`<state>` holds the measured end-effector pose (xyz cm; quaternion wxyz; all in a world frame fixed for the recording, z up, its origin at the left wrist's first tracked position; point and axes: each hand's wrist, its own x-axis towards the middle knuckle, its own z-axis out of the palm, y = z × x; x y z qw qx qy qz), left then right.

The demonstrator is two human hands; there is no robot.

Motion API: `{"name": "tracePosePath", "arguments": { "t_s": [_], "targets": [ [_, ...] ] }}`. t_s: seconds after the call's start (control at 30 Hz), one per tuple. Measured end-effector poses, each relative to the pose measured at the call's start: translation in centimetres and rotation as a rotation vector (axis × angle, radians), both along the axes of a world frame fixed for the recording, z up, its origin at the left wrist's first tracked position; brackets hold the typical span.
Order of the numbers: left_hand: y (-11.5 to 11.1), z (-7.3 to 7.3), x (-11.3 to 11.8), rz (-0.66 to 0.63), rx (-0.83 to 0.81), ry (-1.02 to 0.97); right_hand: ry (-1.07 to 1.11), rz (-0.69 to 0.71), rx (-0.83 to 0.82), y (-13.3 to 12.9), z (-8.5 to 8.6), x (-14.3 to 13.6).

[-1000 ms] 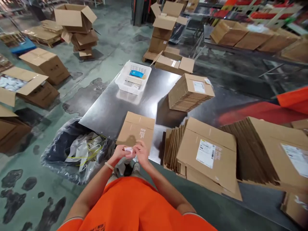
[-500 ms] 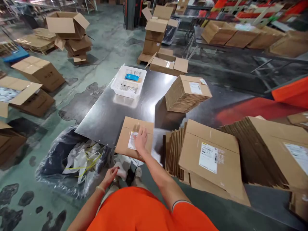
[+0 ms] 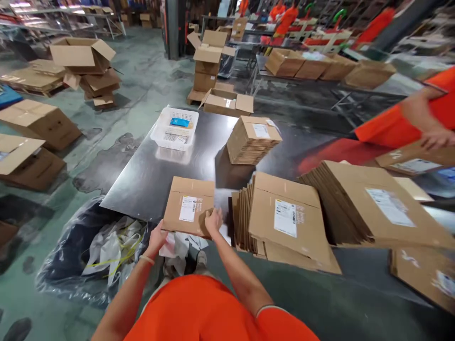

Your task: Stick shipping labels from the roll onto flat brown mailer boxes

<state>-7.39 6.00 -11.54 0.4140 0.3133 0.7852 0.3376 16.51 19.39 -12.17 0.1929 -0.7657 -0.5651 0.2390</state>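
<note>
Flattened carton [image 3: 190,191] at the near edge of a metal-topped table [image 3: 138,184], attended at two corners. The left hand [image 3: 156,237] meets its near left corner and the right hand [image 3: 213,221] its near right; the hands are apart from each other, both touching the cardboard, though whether their fingers close beneath it cannot be told. Contact at opposite corners probably steadies the sheet and keeps it square, while leaving the shipping label [image 3: 188,209] uncovered and face up. Just beyond the right hand leans a fanned row of flattened cartons [image 3: 243,222], topped by a labelled carton [image 3: 309,206]; the slant likely keeps individual edges easy to separate. Farther back, a block of folded cartons [image 3: 245,149] is stacked flat, its own weight presumably holding the layers in register. At the table's far left corner, a white perforated basket [image 3: 170,143] contains a blue packet [image 3: 179,122], its walls probably preventing small items from sliding on smooth metal. Below the left edge, near the left hand, a plastic-lined bin [image 3: 51,272] holds white scraps [image 3: 101,246] and yellow straps [image 3: 122,253]; the liner spreads over the rim, presumably to hold the mouth open. At far right, a co-worker's hand [image 3: 439,138] lies over another carton [image 3: 405,155].
</note>
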Motion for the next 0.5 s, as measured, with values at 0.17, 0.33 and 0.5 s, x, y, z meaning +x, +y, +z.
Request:
{"name": "tracePosePath", "arguments": {
  "t_s": [0.17,0.33,0.5],
  "targets": [
    [-0.3,0.6,0.1,-0.142,-0.054,0.126,0.041,0.052,-0.096,-0.4,6.2,-1.3],
    [-0.8,3.4,2.0,-0.106,0.248,-0.121,0.114,-0.034,0.240,1.9,13.5,11.1],
    [-2.3,6.4,4.5,-0.195,0.200,-0.387,0.041,-0.296,0.448,2.0,21.2,25.1]
  ]
}}
